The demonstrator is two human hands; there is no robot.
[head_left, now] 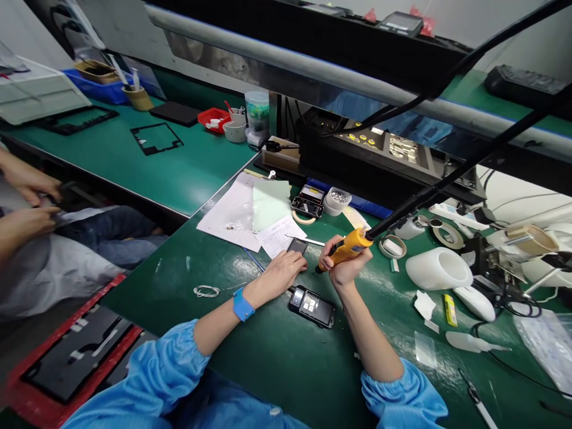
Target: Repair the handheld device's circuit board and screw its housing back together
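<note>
Head view, green tabletop (277, 351); right hand (346, 265) closed around orange screwdriver (348, 247), tip angled down and left toward small dark part (298, 245); black cable (447, 179) running from screwdriver up to the right; left hand (283, 271) lying palm down, fingers loosely bent, fingertips touching dark part, blue wristband (242, 305) on wrist; black phone (311, 306) flat on tabletop just beside both wrists; papers (250, 214) beyond hands; white cup (438, 268) to the right; another person's hands at far left edge.
</note>
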